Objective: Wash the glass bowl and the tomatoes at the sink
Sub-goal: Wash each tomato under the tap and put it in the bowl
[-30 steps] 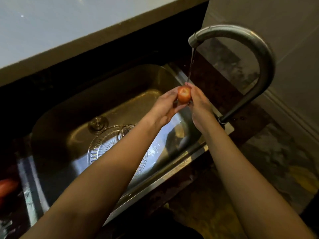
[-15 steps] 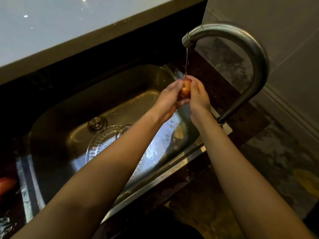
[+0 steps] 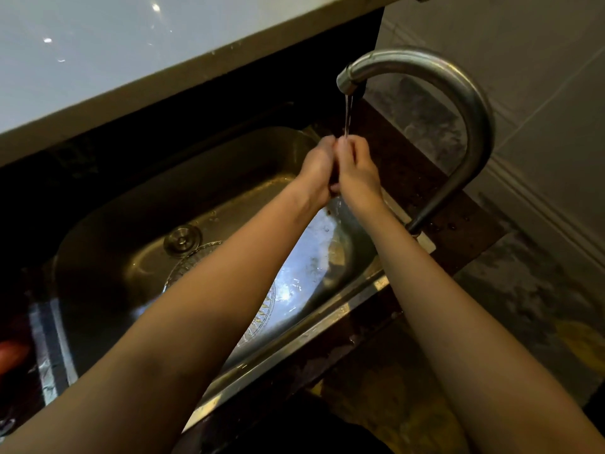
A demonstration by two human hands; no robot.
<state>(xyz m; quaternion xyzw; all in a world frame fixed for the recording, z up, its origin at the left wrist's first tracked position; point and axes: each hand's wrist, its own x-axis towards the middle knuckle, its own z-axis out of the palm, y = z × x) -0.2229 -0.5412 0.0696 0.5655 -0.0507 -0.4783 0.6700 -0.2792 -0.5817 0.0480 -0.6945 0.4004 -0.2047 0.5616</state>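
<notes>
Where the sink sits under the running tap, the bowl lies inside it beneath the left forearm. The left grip and right grip press together in the stream, clamped on what I cannot tell. A tomato lies left of the sink.

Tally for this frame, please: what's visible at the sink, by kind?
Hands: 2, left hand and right hand
Tap: 1
Sink: 1
Glass bowl: 1
Drain strainer: 1
Reddish thing at left edge, likely a tomato: 1
Total: 7. Anything cupped between the hands is hidden.
</notes>
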